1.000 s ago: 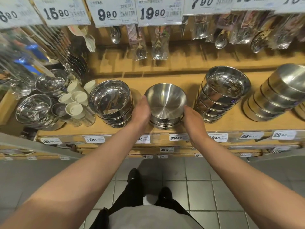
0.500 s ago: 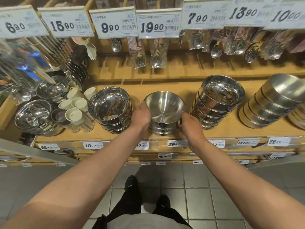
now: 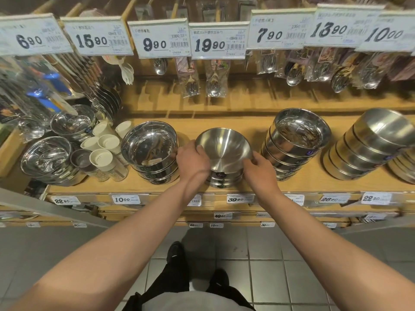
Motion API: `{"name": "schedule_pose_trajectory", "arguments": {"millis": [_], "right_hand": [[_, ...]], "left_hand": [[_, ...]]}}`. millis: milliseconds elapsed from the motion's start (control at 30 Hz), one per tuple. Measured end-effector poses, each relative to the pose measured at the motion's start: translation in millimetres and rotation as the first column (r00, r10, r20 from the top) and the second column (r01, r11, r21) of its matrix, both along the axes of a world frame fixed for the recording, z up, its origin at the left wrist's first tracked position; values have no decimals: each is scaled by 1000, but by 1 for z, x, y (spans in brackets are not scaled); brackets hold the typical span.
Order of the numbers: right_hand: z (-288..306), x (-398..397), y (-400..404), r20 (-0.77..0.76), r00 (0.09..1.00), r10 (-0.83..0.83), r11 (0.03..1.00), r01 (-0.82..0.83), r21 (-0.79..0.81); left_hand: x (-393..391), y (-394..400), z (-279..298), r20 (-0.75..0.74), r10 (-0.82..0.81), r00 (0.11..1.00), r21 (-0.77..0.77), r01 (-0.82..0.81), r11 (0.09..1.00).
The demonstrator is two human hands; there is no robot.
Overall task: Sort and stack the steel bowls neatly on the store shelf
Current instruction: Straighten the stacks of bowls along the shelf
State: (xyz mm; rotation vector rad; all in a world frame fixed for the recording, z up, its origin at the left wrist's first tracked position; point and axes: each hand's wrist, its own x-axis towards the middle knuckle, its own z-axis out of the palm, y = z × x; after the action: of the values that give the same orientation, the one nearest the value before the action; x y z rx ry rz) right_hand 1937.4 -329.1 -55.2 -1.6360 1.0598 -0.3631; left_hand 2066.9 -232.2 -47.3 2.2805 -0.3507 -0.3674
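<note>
Nearest are grey floor tiles (image 3: 265, 277) and the person's dark shoes (image 3: 177, 254). Both bare forearms reach up to the front edge of the wooden shelf (image 3: 314, 176), where small price tags (image 3: 240, 199) line the lip. The left hand (image 3: 193, 160) has its fingers curled over the left rim of the top bowl (image 3: 222, 147), gripping it; the right hand (image 3: 260, 164) pinches the same bowl low on its right side, fingertips on the steel wall. That bowl sits tilted toward the camera on a short stack (image 3: 224, 178) of like bowls near the shelf's front edge, about midway along it. Just left stands a shiny stack (image 3: 150, 151); to the right, a taller stack (image 3: 296, 142) leans, and farther right another (image 3: 368, 144) lies nearly on its side. Near the left end are white cups (image 3: 101, 151) and more bowls (image 3: 47, 156). Behind, packaged spoons (image 3: 213, 81) hang under large price cards (image 3: 219, 40).
</note>
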Motion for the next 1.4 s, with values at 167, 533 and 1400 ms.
{"name": "schedule_pose_trajectory", "arguments": {"millis": [167, 533, 1400], "right_hand": [[2, 6, 4, -5, 999, -36, 999, 36, -14], [2, 3, 7, 7, 999, -44, 999, 45, -8], [-17, 21, 1, 205, 957, -205, 854, 73, 515]], "left_hand": [[-1, -3, 7, -19, -14, 1000, 123, 17, 992], [-5, 10, 4, -39, -45, 998, 55, 47, 997], [0, 9, -10, -678, -131, 723, -407, -222, 886]]}}
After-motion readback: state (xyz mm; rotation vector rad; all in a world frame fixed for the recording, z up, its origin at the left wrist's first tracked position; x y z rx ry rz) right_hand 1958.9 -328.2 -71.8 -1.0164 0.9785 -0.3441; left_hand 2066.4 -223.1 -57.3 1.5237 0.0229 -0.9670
